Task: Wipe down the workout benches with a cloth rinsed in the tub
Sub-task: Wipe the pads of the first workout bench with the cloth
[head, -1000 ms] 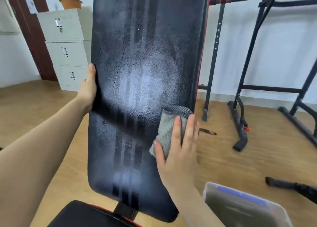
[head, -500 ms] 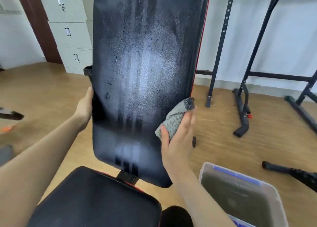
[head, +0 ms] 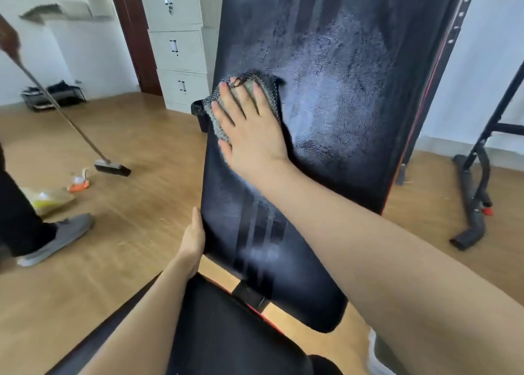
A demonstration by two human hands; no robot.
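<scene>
The black workout bench stands in front of me with its back pad [head: 340,97] raised steeply and wet streaks across it. My right hand [head: 249,131] lies flat, fingers spread, pressing a grey cloth [head: 255,87] against the pad near its left edge. My left hand [head: 194,238] holds the pad's left edge lower down, thumb along the side, fingers hidden behind. The black seat pad [head: 235,338] lies below. Only a corner of the translucent tub [head: 374,355] shows at the bottom right, behind my right arm.
Another person's leg and grey shoe [head: 56,238] stand at the left, with a broom [head: 112,167] sweeping litter [head: 78,182] on the wooden floor. Grey filing cabinets [head: 177,48] stand behind the bench. Black rack frames [head: 476,193] are at the right.
My right hand has swept the cloth from the pad's lower right edge up and across to its left side. My left hand has slid lower on the left edge. The view turned left.
</scene>
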